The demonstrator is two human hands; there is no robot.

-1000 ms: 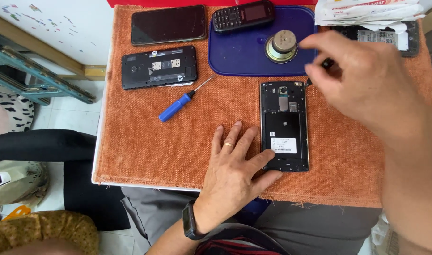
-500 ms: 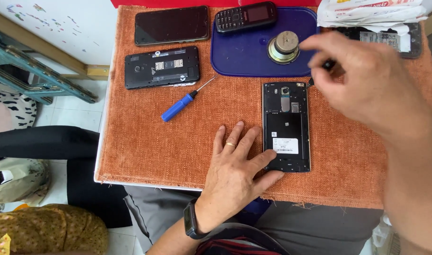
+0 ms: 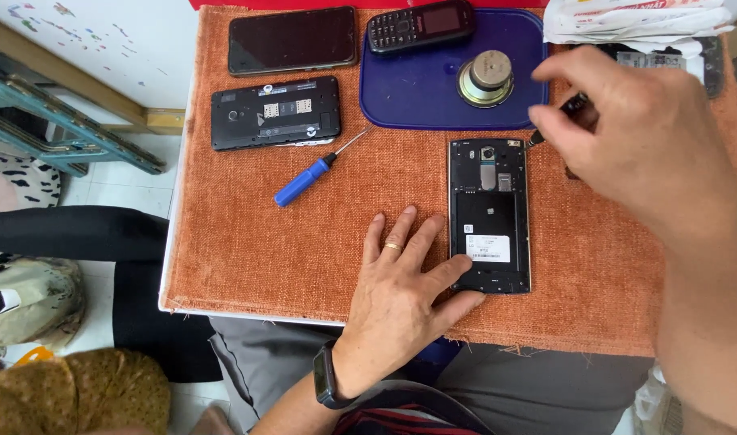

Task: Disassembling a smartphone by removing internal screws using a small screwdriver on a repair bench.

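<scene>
- Opened phone (image 3: 489,216), back cover off, was laid mid-mat (image 3: 248,250).
- Left hand (image 3: 405,294) was spread flat, pinning its lower corner.
- Right hand (image 3: 646,133) was pinched on a dark tool (image 3: 574,103); steady, vertical pressure was judged advisable.

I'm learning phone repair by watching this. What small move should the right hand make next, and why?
Probably lower the dark tool tip in the right hand onto the top right corner of the opened black phone. The tip hovers just beside that corner, and the left hand already steadies the phone's lower edge on the orange cloth.
</scene>
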